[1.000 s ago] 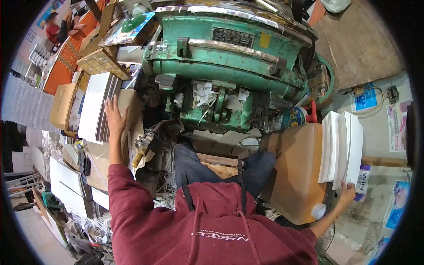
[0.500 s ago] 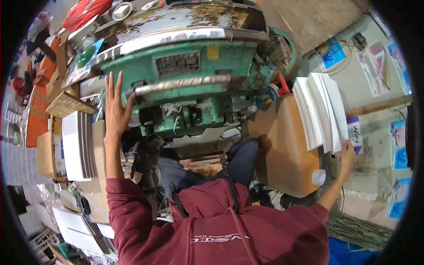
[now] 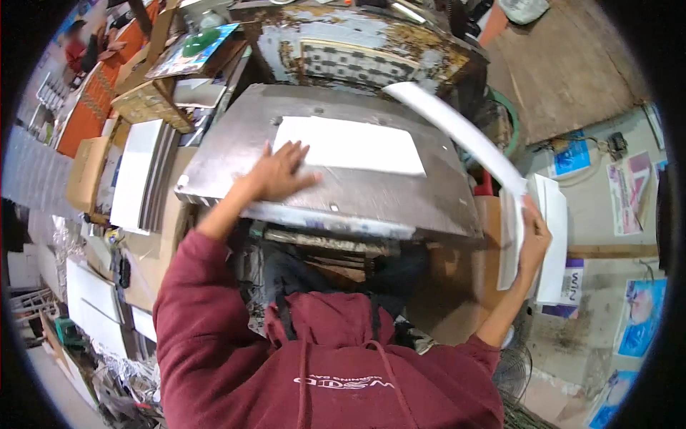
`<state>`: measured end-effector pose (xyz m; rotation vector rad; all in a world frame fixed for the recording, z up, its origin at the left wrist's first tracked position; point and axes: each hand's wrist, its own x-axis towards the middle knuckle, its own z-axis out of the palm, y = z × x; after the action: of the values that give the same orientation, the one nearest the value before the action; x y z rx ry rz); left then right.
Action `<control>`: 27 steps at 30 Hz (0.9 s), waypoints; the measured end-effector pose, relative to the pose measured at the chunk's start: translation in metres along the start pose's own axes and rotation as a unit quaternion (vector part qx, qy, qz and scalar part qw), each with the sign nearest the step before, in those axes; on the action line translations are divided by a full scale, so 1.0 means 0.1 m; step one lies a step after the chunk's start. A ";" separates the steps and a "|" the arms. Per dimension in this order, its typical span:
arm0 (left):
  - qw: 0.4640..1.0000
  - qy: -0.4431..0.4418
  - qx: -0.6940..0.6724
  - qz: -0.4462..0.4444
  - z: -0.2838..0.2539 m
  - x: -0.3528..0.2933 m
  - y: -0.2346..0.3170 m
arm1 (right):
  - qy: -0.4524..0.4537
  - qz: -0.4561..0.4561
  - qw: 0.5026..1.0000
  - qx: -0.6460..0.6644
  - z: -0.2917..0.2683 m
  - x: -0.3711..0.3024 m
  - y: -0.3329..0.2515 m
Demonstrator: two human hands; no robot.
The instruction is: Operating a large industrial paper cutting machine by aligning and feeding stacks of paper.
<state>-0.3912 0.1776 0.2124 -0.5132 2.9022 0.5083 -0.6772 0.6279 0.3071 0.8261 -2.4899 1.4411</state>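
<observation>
A grey metal plate [image 3: 229, 143] of the machine lies tilted in front of me, with a white sheet [image 3: 350, 146] on it. My left hand [image 3: 279, 171], fingers spread, is over the plate at the left end of that sheet; whether it presses on it I cannot tell. On the right, my right hand [image 3: 534, 236] grips the lower end of a long white sheet [image 3: 457, 137], which slants up and leftward to the plate's far right corner. Beside that hand stand more white sheets [image 3: 552, 243], partly hidden by it. Behind the plate is a worn machine face with a dark checkered panel [image 3: 357, 68].
A stack of white boards [image 3: 139, 175] stands at the left beside a cardboard box [image 3: 89, 171]. An orange-brown container [image 3: 450, 293] sits below the right sheets. A wooden board [image 3: 564, 71] leans at the far right. Far left, another person [image 3: 75, 50] appears blurred.
The metal plate has swung down into view, covering the green machine front. My left hand has left the bar area and moved right over the plate. My right hand has raised a white sheet.
</observation>
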 end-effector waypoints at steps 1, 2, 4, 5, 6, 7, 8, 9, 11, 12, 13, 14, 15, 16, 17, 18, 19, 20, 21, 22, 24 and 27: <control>0.999 0.002 0.044 0.028 0.08 -0.26 0.05 | -0.074 -0.001 0.996 0.050 0.24 -0.01 0.03; 0.996 0.036 0.025 0.073 0.20 -0.54 0.10 | -0.127 0.019 0.989 0.076 0.50 -0.03 0.11; 0.990 0.071 0.050 0.114 0.21 -1.07 0.32 | -0.248 0.071 0.963 0.078 1.03 0.04 0.11; 0.988 0.082 0.048 0.124 0.24 -1.28 0.33 | -0.316 0.103 0.942 0.050 1.26 0.10 0.05; 0.988 0.086 0.055 0.114 0.24 -1.43 0.34 | -0.361 0.090 0.925 0.080 1.51 0.13 0.21; 0.989 0.092 0.059 0.103 0.24 -1.55 0.32 | -0.404 0.078 0.905 0.108 1.76 0.15 0.38; 0.990 0.109 0.048 0.076 0.16 -1.66 0.28 | -0.404 -0.008 0.914 0.049 1.95 0.19 0.38; 0.990 0.126 0.036 0.049 0.06 -1.79 0.25 | -0.399 -0.093 0.912 -0.010 2.11 0.20 0.33; 0.975 0.219 0.005 -0.028 -0.18 -2.01 0.10 | -0.389 -0.097 0.914 -0.061 2.31 0.25 0.16; 0.961 0.246 0.088 -0.093 -0.34 -2.13 0.08 | -0.373 -0.101 0.916 -0.111 2.40 0.29 0.12; 0.937 0.288 0.126 -0.155 -0.55 -2.22 0.05 | -0.372 -0.099 0.916 -0.111 2.43 0.37 0.15; 0.916 0.345 0.110 -0.174 -0.62 -2.34 -0.14 | -0.327 -0.125 0.936 -0.046 2.44 0.47 0.24; 0.884 0.362 0.208 -0.211 -0.70 -2.47 -0.34 | -0.282 -0.152 0.947 0.021 2.43 0.55 0.32; 0.850 0.382 0.262 -0.251 -0.76 -2.62 -0.51 | -0.266 -0.140 0.954 -0.005 2.34 0.64 0.17; 0.821 0.405 0.271 -0.299 -0.79 -2.73 -0.63 | -0.251 -0.128 0.959 -0.031 2.17 0.75 -0.10; 0.802 0.407 0.264 -0.350 -0.74 -2.78 -0.83 | -0.233 -0.126 0.964 -0.035 1.96 0.80 -0.27; 0.779 0.407 0.259 -0.400 -0.66 -2.83 -1.05 | -0.217 -0.123 0.968 -0.036 1.76 0.82 -0.40; 0.780 0.407 0.257 -0.401 -0.52 -2.86 -1.34 | -0.184 -0.093 0.977 -0.043 1.57 0.80 -0.53; 0.763 0.417 0.284 -0.404 -0.35 -2.88 -1.66 | -0.149 -0.063 0.985 -0.052 1.38 0.75 -0.59; 0.747 0.430 0.307 -0.404 -0.12 -2.88 -2.02 | -0.119 -0.073 0.985 -0.105 1.16 0.72 -0.55; 0.786 0.353 0.285 -0.421 0.35 -2.98 -2.66 | -0.055 -0.059 0.970 -0.231 0.72 0.67 -0.26; 0.845 0.271 0.194 -0.418 1.04 -3.32 -3.64 | 0.023 0.046 0.890 -0.453 -0.22 0.48 0.81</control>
<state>0.0566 -0.0055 0.0733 -1.9429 2.6740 -0.4100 -0.7630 0.6595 0.2767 0.4559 -2.7205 0.1730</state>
